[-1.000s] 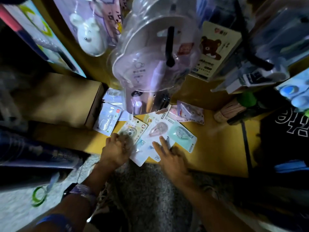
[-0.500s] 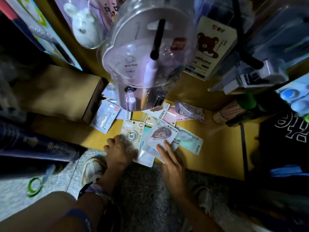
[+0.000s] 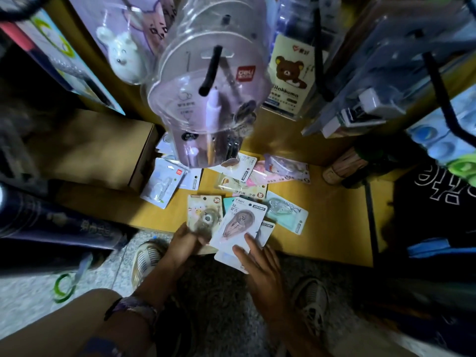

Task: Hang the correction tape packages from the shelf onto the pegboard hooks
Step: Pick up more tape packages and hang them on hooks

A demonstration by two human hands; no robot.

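Gathering is the step in hand, as I judge it: the left hand (image 3: 186, 244) has its grip curled round the lower edge of a cream package (image 3: 203, 215), while the right hand (image 3: 257, 256) lies with straight fingers on a white package (image 3: 243, 222) just beside it, pinching nothing. More correction tape packages (image 3: 260, 181) lie scattered on the shelf (image 3: 334, 217) beyond both grips. Next comes lifting the stack toward a black hook (image 3: 210, 70) overhead and threading each hang hole.

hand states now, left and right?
Left hand: grips the cream correction tape package.
Right hand: open, fingers flat on the white correction tape package.
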